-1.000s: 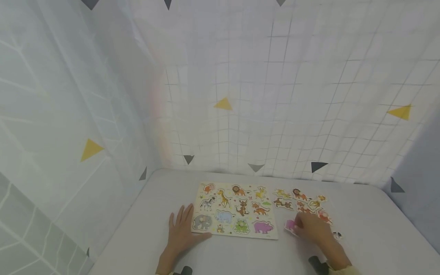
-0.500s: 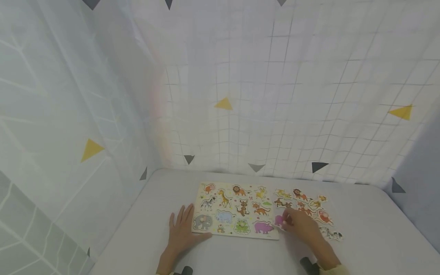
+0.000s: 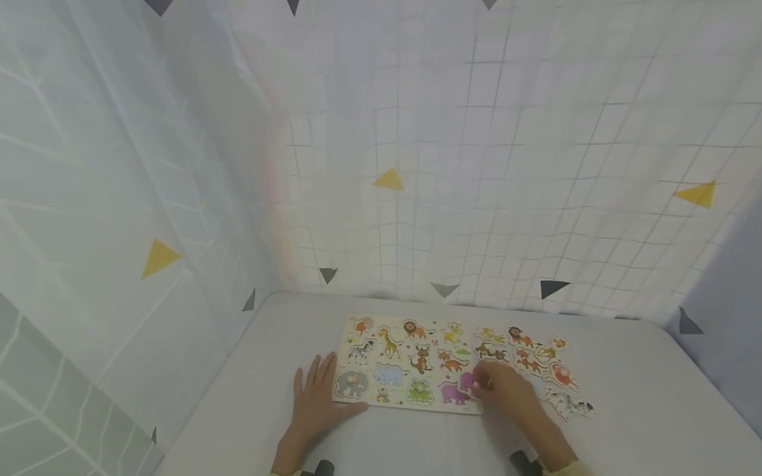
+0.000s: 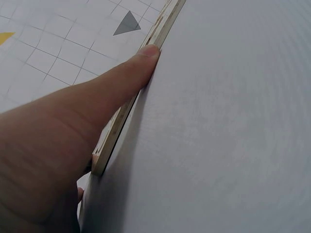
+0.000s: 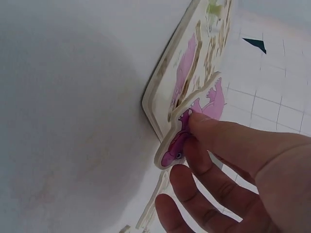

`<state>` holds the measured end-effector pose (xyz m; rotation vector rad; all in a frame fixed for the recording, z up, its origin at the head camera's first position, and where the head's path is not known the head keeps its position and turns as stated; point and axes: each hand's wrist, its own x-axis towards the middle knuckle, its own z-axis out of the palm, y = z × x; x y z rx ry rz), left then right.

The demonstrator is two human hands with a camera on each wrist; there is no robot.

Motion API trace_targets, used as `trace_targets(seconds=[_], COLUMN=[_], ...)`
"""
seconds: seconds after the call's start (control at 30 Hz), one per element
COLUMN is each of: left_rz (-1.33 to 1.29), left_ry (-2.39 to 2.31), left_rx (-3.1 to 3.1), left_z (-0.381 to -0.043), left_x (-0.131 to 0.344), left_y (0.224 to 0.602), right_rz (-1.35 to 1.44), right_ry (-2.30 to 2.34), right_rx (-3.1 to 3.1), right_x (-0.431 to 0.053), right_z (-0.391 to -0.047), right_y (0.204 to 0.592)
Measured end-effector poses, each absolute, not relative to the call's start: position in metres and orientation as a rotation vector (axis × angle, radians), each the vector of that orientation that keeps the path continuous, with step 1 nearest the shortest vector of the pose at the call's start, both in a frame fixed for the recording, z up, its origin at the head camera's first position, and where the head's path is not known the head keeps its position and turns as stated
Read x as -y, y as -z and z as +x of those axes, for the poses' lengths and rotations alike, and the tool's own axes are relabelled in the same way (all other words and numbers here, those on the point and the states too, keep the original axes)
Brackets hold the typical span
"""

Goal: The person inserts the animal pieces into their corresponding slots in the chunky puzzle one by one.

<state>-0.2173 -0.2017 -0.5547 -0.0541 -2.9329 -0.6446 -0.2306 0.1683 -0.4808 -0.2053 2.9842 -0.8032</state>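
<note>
A wooden animal puzzle board point(image 3: 372, 344) lies flat on the table. My left hand point(image 3: 315, 403) rests at its left front corner, fingers spread along the left side and thumb on the front edge; in the left wrist view the thumb point(image 4: 131, 73) touches that edge. With thumb and fingertips my right hand point(image 3: 506, 390) pinches a purple hippo puzzle piece point(image 5: 214, 102), tilted over the board's right front corner. Beneath it shows the board's hippo recess point(image 3: 452, 394), partly covered by the piece. The grey elephant point(image 3: 352, 384) and green frog point(image 3: 419, 391) stand raised in the board.
Loose animal pieces lie right of the board, among them a lion point(image 3: 520, 336), a monkey point(image 3: 562, 375) and a zebra point(image 3: 570, 403). My right hand covers part of this group. A gridded white sheet point(image 3: 440, 218) rises behind the table.
My right hand has carried the hippo piece leftward from among the loose pieces to above the board's right front corner, uncovering the zebra piece. The left hand has stayed put.
</note>
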Motion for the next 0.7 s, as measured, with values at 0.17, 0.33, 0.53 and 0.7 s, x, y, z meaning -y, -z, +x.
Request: trace_targets(seconds=[0.17,0.33,0.53,0.7], left_rz=[-0.057,-0.060,-0.064,-0.060], left_ry=[0.641,0.643,0.647,0.655], left_rx=[2.931,2.923,2.899,2.906], left_z=[-0.216,-0.216,-0.217,-0.218], left_x=[0.202,0.202,0.201,0.201], left_y=[0.553,0.554,0.556,0.556], right_rz=[-0.204,-0.257,-0.283,-0.292], right_ry=[0.814,0.813,0.755,0.710], right_rx=[-2.975,-2.988,-3.008,-3.015], right_x=[-0.160,-0.154,-0.148,-0.144], right_z=[-0.232,-0.231,-0.232,-0.234], right_y=[0.485,0.486,0.490,0.496])
